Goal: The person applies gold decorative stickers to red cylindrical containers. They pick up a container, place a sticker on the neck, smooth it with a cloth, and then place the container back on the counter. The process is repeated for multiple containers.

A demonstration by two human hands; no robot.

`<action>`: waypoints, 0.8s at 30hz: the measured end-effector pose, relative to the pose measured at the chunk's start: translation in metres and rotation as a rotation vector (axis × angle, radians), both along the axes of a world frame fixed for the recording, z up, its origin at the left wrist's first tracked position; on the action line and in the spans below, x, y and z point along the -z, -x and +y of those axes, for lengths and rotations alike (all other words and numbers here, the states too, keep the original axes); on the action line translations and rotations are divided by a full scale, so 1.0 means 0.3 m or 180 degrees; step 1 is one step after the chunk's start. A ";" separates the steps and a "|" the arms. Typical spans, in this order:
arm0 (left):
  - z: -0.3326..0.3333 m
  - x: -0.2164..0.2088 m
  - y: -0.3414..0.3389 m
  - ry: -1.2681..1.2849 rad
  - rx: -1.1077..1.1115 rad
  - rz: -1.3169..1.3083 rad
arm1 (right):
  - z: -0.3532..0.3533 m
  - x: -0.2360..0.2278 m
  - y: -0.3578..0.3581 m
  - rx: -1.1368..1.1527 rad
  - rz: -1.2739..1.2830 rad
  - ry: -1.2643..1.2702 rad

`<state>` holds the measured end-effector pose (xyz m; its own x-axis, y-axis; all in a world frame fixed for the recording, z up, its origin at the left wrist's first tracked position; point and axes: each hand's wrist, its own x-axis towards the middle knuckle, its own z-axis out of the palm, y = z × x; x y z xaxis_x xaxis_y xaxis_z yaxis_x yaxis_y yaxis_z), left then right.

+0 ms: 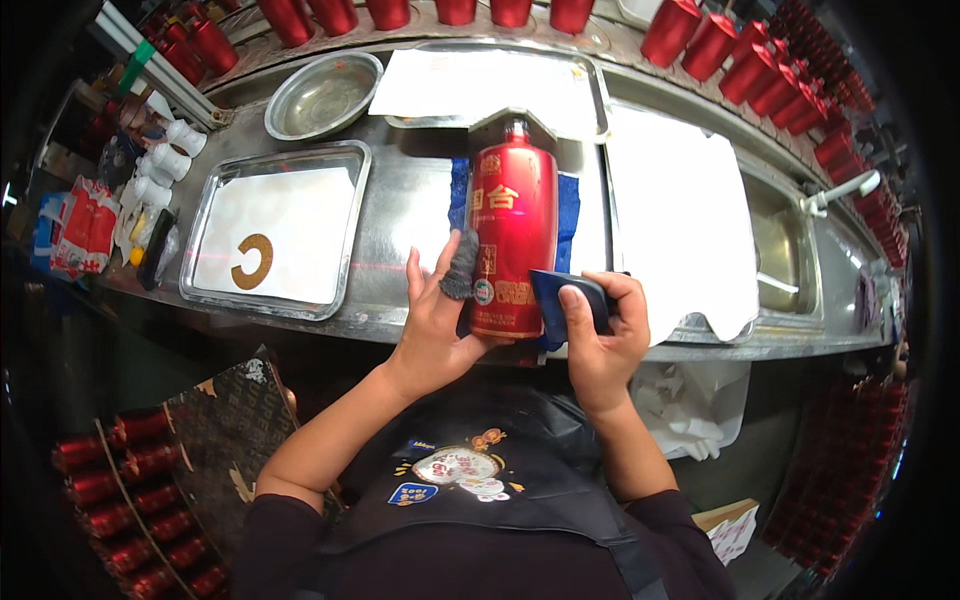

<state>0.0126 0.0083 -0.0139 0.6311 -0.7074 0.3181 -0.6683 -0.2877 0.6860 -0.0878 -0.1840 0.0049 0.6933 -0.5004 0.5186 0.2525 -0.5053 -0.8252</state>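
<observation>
A glossy red bottle (pixel 515 220) with gold markings lies in front of me, its neck pointing away toward an angular support (pixel 545 125). Blue cloth (pixel 568 215) shows on both sides beneath it. My left hand (pixel 432 325) steadies the bottle's lower left side and base. A grey knitted cover (pixel 459 268) sits on one of its fingers and touches the bottle; other fingers stretch upward. My right hand (pixel 608 345) is closed around a flat blue scraper (pixel 552 300) with a dark grip. The scraper's edge rests against or very near the bottle's lower right side.
On the left, a metal tray (pixel 345 255) holds white paper and a brown C-shaped piece (pixel 256 262). Behind are a metal bowl (pixel 325 95) and a paper-covered tray (pixel 480 85). White sheets (pixel 680 220) lie right, beside a sink (pixel 785 255). Red bottles (pixel 710 45) line the back.
</observation>
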 end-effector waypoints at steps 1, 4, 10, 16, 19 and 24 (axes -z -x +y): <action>-0.004 -0.007 0.002 0.0127 -0.0029 -0.0148 | 0.011 -0.014 -0.005 0.0327 0.0505 -0.0273; 0.005 -0.047 -0.017 0.0438 0.0008 -0.0610 | -0.007 -0.079 -0.080 0.0766 0.0356 -0.1052; -0.094 -0.077 -0.131 0.0621 -0.0467 -0.0181 | -0.059 -0.158 -0.272 0.0557 0.0183 0.0162; -0.149 -0.074 -0.178 0.0856 -0.0473 -0.0054 | -0.075 -0.166 -0.298 -0.0244 -0.0058 0.0557; -0.153 -0.098 -0.196 0.0634 -0.0664 -0.0431 | -0.099 -0.127 -0.287 0.0841 0.0080 0.0010; -0.183 -0.172 -0.206 0.0142 -0.0636 -0.1044 | -0.170 -0.020 -0.206 0.0389 -0.0092 -0.0574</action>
